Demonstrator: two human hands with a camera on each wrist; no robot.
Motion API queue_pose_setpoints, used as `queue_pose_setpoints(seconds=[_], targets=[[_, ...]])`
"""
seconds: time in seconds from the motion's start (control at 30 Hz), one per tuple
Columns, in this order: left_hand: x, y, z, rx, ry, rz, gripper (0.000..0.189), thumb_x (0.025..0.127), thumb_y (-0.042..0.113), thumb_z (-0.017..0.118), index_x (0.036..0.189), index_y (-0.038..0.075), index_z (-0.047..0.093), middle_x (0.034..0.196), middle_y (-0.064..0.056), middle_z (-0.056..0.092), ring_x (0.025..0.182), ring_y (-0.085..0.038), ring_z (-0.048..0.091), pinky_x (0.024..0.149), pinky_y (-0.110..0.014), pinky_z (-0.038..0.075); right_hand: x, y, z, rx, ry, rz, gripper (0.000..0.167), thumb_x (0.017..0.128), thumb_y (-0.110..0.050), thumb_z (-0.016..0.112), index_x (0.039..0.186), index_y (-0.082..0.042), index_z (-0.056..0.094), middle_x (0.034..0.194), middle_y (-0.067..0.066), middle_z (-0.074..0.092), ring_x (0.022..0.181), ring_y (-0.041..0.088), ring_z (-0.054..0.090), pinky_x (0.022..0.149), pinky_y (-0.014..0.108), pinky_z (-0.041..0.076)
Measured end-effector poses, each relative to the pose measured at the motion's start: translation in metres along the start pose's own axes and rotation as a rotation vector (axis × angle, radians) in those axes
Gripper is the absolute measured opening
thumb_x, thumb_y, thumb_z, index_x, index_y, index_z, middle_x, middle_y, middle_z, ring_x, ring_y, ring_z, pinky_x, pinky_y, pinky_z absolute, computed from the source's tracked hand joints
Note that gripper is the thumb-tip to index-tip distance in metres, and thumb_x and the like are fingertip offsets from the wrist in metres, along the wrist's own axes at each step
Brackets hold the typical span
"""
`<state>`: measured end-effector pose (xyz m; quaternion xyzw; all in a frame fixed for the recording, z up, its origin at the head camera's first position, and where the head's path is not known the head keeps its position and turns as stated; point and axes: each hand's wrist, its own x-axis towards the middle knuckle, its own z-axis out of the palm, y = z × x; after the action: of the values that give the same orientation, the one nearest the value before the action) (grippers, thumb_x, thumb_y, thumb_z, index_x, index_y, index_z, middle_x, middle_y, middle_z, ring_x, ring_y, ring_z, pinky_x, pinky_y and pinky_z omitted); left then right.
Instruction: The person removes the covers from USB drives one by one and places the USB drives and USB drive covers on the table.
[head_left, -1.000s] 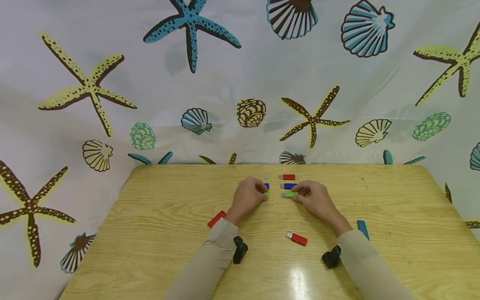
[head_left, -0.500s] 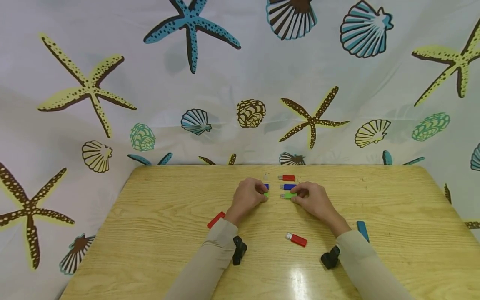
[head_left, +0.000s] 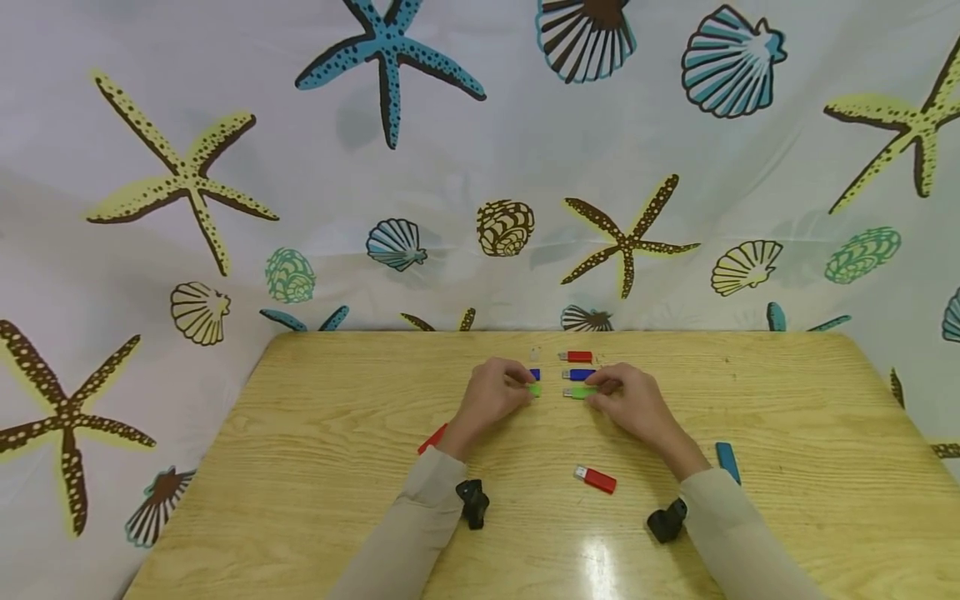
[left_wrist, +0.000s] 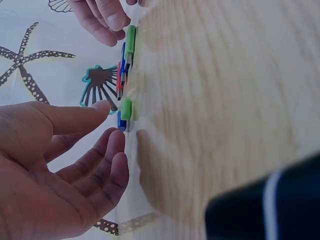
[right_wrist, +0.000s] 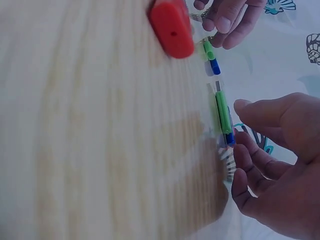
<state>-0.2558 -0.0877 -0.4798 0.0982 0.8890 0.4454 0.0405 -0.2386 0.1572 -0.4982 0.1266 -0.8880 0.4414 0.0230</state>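
Note:
My left hand is loosely curled beside a small green cap; in the left wrist view its thumb and fingers stand apart with nothing between them. A blue cap lies just behind the green one. My right hand has its fingertips at the rear end of a green USB stick, with thumb and fingers parted in the right wrist view. The stick's metal plug points left toward the green cap. Beyond it lie a blue USB stick and a red USB stick, roughly parallel.
A pale, see-through small piece lies behind the blue cap. Another red USB stick rests nearer, between the forearms. A red piece is partly hidden by the left wrist. A blue piece lies right of the right wrist. Patterned cloth hangs behind the table.
My left hand has shifted slightly, and more of the green cap shows beside its fingertips. The left sleeve has drawn a little left, covering more of the red piece. The right hand has barely moved.

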Motion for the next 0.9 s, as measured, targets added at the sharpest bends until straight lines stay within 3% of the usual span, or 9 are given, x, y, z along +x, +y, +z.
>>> queue_pose_setpoints(seconds=[0.2,0.37,0.5,0.67,0.9], targets=[[-0.009,-0.001,-0.006,-0.049,-0.011,0.044,0.013,0.096,0.004,0.071,0.108,0.003,0.077,0.114,-0.011,0.072,0.093,-0.026,0.071,0.079,-0.041,0.059,-0.01,-0.003,-0.003,-0.013,0.028,-0.025,0.02,0.093,-0.011,0.077,0.111,-0.003,0.075,0.108,0.01,0.07,0.097,0.028,0.064,0.084,0.046,0.053],[-0.016,0.001,-0.009,-0.057,-0.008,0.037,0.014,0.096,0.007,0.073,0.109,0.004,0.078,0.115,-0.009,0.071,0.093,-0.025,0.069,0.078,-0.038,0.059,-0.018,-0.005,-0.006,-0.002,0.043,-0.041,0.021,0.094,-0.012,0.076,0.114,-0.005,0.075,0.112,0.011,0.07,0.099,0.028,0.065,0.082,0.045,0.054],[-0.022,0.005,-0.011,-0.059,-0.007,0.019,0.016,0.095,0.007,0.074,0.111,0.004,0.077,0.115,-0.008,0.071,0.092,-0.024,0.067,0.078,-0.037,0.058,-0.026,-0.01,-0.009,0.007,0.043,-0.051,0.021,0.095,-0.012,0.075,0.115,-0.005,0.075,0.112,0.01,0.07,0.096,0.026,0.064,0.079,0.039,0.055],[-0.03,0.006,-0.013,-0.076,-0.011,0.045,0.017,0.094,0.005,0.075,0.11,0.003,0.077,0.114,-0.009,0.071,0.093,-0.025,0.068,0.078,-0.035,0.058,-0.038,-0.015,-0.011,0.016,0.047,-0.07,0.022,0.096,-0.012,0.075,0.116,-0.005,0.075,0.113,0.009,0.071,0.096,0.024,0.064,0.075,0.032,0.053],[-0.04,0.005,-0.014,-0.131,-0.066,0.09,0.018,0.094,0.002,0.074,0.111,0.0,0.076,0.115,-0.017,0.071,0.097,-0.029,0.069,0.078,-0.035,0.059,-0.055,-0.017,-0.01,0.012,0.031,-0.089,0.021,0.096,-0.014,0.075,0.115,-0.006,0.075,0.112,0.008,0.071,0.095,0.022,0.065,0.074,0.03,0.054]])
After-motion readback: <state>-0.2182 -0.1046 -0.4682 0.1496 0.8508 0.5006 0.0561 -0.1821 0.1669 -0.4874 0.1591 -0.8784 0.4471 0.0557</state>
